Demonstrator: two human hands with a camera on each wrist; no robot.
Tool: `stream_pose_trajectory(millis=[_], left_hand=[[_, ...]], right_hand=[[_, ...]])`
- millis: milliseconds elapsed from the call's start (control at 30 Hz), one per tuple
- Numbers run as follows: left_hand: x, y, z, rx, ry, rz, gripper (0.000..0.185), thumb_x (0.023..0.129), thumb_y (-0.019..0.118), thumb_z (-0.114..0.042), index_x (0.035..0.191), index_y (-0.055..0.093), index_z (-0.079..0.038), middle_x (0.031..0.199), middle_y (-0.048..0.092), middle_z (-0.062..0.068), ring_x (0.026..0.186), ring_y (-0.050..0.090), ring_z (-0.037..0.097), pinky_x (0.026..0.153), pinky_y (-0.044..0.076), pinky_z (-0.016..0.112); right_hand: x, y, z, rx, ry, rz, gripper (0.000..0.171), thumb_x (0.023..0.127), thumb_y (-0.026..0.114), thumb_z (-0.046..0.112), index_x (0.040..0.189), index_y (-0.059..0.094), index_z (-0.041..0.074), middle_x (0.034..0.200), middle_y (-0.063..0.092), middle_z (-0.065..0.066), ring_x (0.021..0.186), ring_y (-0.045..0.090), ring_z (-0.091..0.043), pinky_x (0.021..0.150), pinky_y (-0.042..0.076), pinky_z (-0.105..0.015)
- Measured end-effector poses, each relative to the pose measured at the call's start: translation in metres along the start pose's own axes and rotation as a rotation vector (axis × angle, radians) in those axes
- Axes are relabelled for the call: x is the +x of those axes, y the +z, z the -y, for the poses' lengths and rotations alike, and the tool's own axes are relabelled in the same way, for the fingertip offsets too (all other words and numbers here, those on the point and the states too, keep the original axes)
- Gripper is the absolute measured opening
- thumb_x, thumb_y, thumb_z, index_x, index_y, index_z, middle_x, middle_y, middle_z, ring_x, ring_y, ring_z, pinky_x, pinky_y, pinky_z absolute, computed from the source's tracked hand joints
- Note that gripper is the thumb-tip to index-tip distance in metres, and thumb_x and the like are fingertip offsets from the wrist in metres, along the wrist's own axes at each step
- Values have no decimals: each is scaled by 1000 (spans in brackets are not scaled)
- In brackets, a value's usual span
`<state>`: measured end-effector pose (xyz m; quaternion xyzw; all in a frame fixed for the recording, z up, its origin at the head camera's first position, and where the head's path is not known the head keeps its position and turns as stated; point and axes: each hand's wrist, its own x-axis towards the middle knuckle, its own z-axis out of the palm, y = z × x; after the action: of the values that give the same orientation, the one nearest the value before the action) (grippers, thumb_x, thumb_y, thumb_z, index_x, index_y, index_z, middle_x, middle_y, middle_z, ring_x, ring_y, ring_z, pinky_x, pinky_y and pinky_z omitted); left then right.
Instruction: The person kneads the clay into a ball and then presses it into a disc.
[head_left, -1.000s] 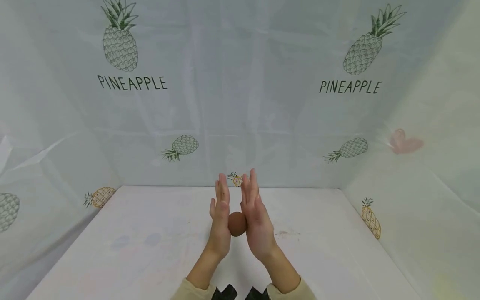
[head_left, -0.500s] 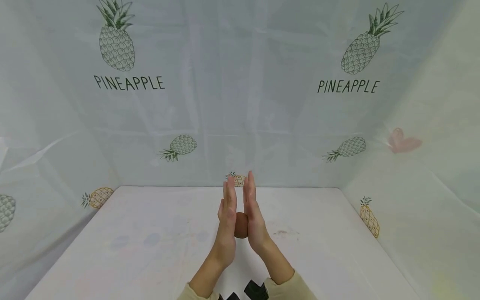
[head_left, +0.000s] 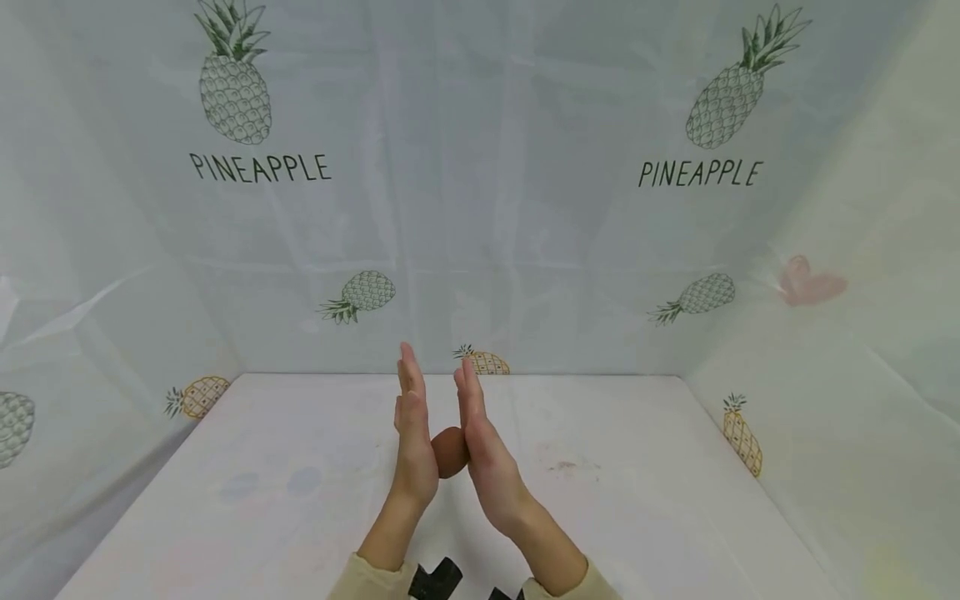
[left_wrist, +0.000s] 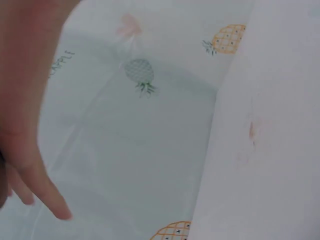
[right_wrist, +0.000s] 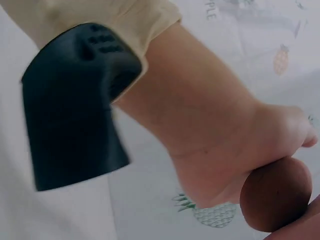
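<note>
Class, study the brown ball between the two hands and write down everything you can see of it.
The ball is plain reddish brown, matte and mostly smooth, with a tiny dark speck in the right wrist view. It is one solid-looking lump, perhaps clay, roundish but slightly uneven. It sits between the left hand and the right hand, touching both near the palms, and appears held above the white table.
</note>
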<state>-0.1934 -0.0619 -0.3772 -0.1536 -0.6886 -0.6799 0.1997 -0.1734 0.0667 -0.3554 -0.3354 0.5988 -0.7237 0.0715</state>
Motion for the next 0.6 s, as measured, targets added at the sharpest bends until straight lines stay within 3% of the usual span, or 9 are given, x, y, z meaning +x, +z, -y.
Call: stream_pose_trajectory(millis=[100,267,467,600], left_hand=[[-2,5,2,27,17,35,60,111,9,-49,169,-6,-41,177,-12,-13,162,-18,12,122,-21,62],[-7,19,3,47,40,127,60,113,9,-44,170,-6,-34,177,-10,-12,163,-16,16,122,-21,61],[-17,32,0,78,127,200,60,114,10,-33,171,-6,-26,178,-8,-9,165,-13,23,121,-16,68],[-20,34,-2,32,150,232,59,114,10,-28,171,-5,-29,179,-10,-9,165,-14,22,122,-15,67]], right_hand=[[0,-3,4,21,-87,-1,60,113,4,40,170,-16,31,177,-12,9,163,-19,-16,124,-19,-63],[1,-15,5,40,-178,-38,60,113,3,37,170,-15,33,177,-13,7,162,-21,-18,121,-23,-63],[4,-30,-1,2,-183,-134,60,114,5,39,170,-15,34,177,-14,8,162,-20,-19,123,-21,-64],[7,-36,-9,-29,-151,-179,59,115,8,41,170,-14,35,177,-14,10,163,-18,-17,124,-19,-63]])
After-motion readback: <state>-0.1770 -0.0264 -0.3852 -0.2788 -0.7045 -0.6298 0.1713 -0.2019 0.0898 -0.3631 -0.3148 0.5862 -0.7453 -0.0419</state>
